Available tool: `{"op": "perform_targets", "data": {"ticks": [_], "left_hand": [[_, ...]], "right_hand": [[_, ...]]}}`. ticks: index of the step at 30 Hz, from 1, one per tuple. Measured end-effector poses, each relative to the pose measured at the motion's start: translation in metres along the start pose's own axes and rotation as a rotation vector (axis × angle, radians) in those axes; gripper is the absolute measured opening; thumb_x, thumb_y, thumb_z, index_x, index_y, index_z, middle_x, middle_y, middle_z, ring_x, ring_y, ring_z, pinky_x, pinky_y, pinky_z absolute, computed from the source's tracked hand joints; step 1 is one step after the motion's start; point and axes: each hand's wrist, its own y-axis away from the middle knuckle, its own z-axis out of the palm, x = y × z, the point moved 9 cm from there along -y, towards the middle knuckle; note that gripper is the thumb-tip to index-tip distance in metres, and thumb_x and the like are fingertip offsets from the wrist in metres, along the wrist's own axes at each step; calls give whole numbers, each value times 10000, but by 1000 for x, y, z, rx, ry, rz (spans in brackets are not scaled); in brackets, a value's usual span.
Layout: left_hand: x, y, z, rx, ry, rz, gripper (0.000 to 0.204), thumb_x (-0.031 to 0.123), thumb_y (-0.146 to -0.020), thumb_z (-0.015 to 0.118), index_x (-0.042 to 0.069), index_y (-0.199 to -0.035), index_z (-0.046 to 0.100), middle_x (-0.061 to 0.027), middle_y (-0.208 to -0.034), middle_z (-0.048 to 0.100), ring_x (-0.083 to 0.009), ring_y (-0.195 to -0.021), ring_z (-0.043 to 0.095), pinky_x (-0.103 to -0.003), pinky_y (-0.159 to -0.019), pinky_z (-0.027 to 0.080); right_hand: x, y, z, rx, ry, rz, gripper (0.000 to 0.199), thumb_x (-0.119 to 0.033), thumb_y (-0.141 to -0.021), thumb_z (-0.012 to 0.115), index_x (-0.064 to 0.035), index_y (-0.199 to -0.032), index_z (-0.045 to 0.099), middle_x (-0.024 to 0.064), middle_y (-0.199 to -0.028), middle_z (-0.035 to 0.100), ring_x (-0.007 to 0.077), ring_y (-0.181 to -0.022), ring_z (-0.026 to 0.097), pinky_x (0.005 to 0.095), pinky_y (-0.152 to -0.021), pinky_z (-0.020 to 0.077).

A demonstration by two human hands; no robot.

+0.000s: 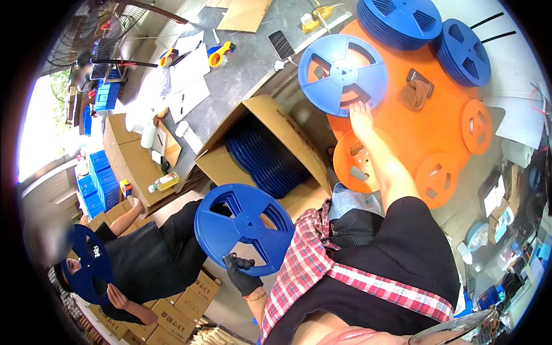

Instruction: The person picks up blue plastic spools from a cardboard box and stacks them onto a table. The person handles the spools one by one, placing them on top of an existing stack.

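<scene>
In my left hand [244, 273], which wears a dark glove, is a small stack of blue plastic reels [214, 233], gripped by its lower rim. My bare right hand [361, 118] has its fingers over the near rim of another blue reel [343, 75]; the thumb is hidden. This reel lies at the left side of the orange table [397, 121]. Between the two hands, an open cardboard box [282, 123] holds a row of dark blue reels [267, 155] on edge.
Stacked blue reels [401, 20] stand at the far right, beside a second stack [464, 53]. Slotted orange discs [437, 180] edge the orange table. A phone [280, 45] and tape dispensers [220, 56] lie on the grey bench [247, 54]. At left, another person [146, 264] holds a blue reel.
</scene>
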Motion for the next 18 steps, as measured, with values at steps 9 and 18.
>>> {"op": "perform_targets", "data": {"ticks": [9, 18], "left_hand": [[-5, 7, 0, 67, 34, -21, 239, 330, -920, 468, 96, -873, 481, 48, -525, 318, -68, -449, 325, -249, -497, 342], [-15, 9, -12, 101, 83, -30, 235, 331, -914, 483, 99, -875, 479, 50, -535, 317, -70, -467, 331, -259, -516, 349]], "right_hand": [[-47, 7, -80, 128, -431, -384, 316, -58, -668, 629, -32, -967, 531, 121, -931, 505, 297, -947, 489, 389, -845, 404], [-152, 78, -144, 214, -564, -924, 237, -102, -683, 552, -43, -912, 542, 90, -865, 512, 265, -922, 511, 362, -863, 413]]}}
